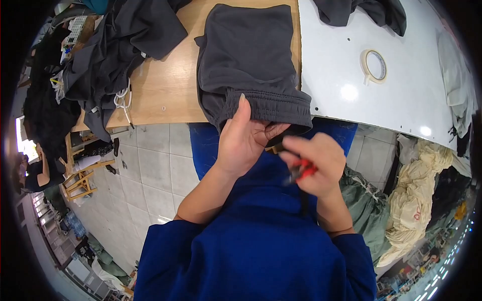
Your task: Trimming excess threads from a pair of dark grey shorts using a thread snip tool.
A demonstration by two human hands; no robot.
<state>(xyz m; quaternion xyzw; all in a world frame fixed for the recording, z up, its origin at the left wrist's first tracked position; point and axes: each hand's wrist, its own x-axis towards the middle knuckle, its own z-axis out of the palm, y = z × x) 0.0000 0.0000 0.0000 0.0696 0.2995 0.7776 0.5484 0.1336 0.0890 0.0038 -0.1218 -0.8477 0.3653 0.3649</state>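
Note:
Dark grey trousers [246, 50] lie folded on the table, their gathered elastic waistband [281, 106] hanging at the near edge. My left hand [242, 139] is closed on that waistband, thumb on the outer side and fingers tucked inside it. Just to the right and a little nearer to me, my right hand [320, 161] is closed around small red-handled thread snips [304, 172]. Motion blurs the snips and the fingertips; the dark tip points toward the lower left. The snips are apart from the cloth.
More dark garments [113, 55] with white drawcords [122, 103] are heaped on the left of the wooden table [163, 85]. A roll of masking tape [374, 66] lies on the white tabletop [331, 60]. Cream cloth bundles [416, 188] stand at lower right. Another person [40, 170] is at far left.

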